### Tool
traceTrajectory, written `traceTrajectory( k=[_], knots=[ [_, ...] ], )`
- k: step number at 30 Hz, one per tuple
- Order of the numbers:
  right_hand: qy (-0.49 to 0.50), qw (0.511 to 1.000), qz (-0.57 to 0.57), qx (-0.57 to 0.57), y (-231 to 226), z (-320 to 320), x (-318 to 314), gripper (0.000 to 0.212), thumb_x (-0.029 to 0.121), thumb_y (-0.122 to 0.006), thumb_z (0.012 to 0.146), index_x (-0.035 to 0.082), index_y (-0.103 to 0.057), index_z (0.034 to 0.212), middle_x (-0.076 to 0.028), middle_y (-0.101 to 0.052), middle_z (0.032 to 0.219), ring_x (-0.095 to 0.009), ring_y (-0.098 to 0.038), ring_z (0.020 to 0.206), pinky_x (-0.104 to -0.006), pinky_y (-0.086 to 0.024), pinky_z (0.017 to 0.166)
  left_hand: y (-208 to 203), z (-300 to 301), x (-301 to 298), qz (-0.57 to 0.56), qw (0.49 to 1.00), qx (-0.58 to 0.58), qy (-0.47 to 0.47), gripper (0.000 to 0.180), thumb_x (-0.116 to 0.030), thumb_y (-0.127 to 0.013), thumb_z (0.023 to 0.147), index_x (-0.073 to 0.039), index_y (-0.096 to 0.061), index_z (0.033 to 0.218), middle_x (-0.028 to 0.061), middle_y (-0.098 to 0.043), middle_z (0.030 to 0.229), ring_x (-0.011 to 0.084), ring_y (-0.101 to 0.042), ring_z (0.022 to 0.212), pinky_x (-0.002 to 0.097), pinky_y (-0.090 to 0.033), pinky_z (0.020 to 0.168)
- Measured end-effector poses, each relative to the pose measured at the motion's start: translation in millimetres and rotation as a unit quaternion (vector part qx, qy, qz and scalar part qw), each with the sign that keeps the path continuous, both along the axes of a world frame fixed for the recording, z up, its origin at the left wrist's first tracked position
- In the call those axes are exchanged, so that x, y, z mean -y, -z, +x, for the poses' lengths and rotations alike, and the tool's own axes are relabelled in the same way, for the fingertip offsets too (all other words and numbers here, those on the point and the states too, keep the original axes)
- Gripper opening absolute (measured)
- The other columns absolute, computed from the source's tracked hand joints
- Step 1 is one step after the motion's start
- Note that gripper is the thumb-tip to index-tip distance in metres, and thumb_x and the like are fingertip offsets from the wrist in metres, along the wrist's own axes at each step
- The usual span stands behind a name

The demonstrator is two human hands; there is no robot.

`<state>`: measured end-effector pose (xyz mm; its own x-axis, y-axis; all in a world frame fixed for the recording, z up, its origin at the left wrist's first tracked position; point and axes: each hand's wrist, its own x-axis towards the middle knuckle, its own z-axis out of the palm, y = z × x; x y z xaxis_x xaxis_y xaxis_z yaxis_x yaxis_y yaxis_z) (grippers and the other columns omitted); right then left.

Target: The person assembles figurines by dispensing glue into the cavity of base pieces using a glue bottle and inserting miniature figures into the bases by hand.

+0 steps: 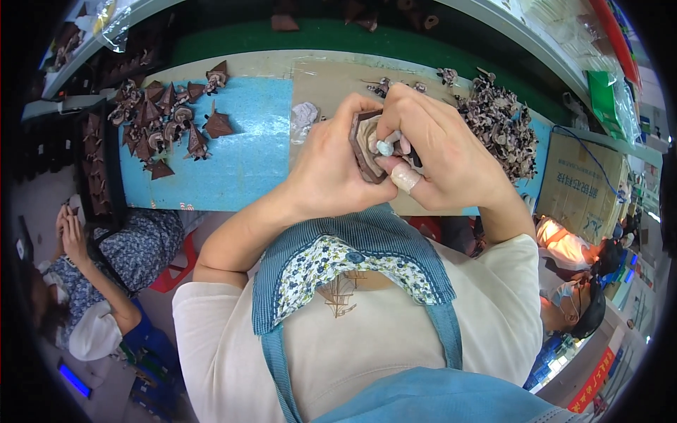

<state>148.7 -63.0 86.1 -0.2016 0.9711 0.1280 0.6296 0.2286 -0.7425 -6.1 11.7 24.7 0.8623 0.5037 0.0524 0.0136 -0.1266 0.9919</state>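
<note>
My left hand (321,166) is closed around a dark brown, angular-rimmed figurine part (362,168) with a beige inside. Its open side is turned toward my right hand (448,151). The fingers of that hand are pinched together at the part's opening, and a pale blue lump (385,147) shows between them. Something dark sticks out by the fingers, and most of what they grip is hidden. A wrap of pale tape (405,178) circles my right thumb. Both hands are close together above the bench's near edge.
Brown pointed figurine pieces (147,116) lie on the blue mat (261,180) at left. A heap of small dark-and-pale parts (501,127) is at right. Crumpled white paper (305,115) lies behind my left hand. A co-worker (106,282) sits at left; a cardboard box (582,180) stands at right.
</note>
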Motion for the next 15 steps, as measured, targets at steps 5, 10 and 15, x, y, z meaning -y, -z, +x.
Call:
traceTrajectory(
  k=[5, 10, 15],
  knots=[
    [0.050, 0.995, -0.064, -0.064, 16, 1, 4, 0.030, -0.003, -0.062, 0.066, 0.001, -0.045, 0.091, -0.015, -0.052, 0.090, -0.032, -0.056, 0.085, -0.0387, -0.046, 0.073, 11, -2, -9, -0.007, 0.999, -0.017, 0.046, 0.059, -0.014, -0.074, 0.063, 0.002, -0.043, 0.111, 0.0118, -0.063, 0.091, 0.0217, -0.065, 0.082, 0.0318, -0.051, 0.072],
    [-0.035, 0.998, -0.023, -0.050, 12, 18, -11, 0.040, -0.008, -0.060, 0.066, 0.001, -0.054, 0.104, -0.011, -0.056, 0.099, -0.032, -0.053, 0.099, -0.0372, -0.044, 0.084, 27, -5, -23, -0.340, 0.930, 0.032, 0.137, 0.055, -0.012, -0.075, 0.066, 0.000, -0.046, 0.111, 0.0064, -0.058, 0.100, 0.0142, -0.058, 0.087, 0.0291, -0.049, 0.076],
    [-0.116, 0.991, 0.055, -0.030, 33, 20, -27, 0.042, -0.012, -0.054, 0.055, 0.001, -0.062, 0.094, -0.012, -0.057, 0.107, -0.031, -0.053, 0.100, -0.0397, -0.044, 0.086, 53, -15, -32, -0.540, 0.805, 0.073, 0.235, 0.056, -0.010, -0.073, 0.071, 0.000, -0.046, 0.118, 0.0051, -0.055, 0.097, 0.0098, -0.054, 0.078, 0.0228, -0.046, 0.067]
  ],
)
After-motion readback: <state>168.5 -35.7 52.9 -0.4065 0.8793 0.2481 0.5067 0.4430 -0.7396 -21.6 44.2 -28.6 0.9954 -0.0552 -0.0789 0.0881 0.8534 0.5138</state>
